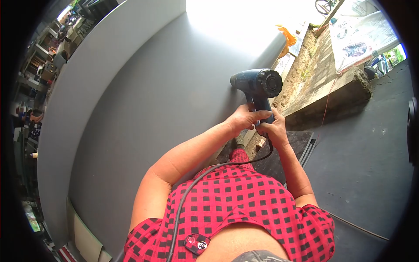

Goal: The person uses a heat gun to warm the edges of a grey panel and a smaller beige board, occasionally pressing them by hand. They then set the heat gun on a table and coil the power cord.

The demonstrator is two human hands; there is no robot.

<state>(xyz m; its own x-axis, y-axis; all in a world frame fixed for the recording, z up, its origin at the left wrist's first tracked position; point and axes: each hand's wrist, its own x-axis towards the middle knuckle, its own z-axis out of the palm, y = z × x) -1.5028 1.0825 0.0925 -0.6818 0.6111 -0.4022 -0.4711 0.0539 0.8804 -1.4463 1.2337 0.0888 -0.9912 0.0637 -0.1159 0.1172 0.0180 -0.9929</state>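
A dark blue heat gun (257, 85) points its nozzle leftward at a large grey panel (144, 100). My left hand (244, 118) wraps the upper part of its handle. Just below, my right hand (271, 130) grips the lower handle. A black power cord (192, 192) runs from the handle's base down across my red and black checked shirt.
A rough concrete kerb with soil (314, 74) lies to the right of the panel. A black mat (290, 150) sits under my arms on dark pavement (371, 166). A printed banner (362, 35) hangs at the upper right. Cluttered shelves (39, 65) line the far left.
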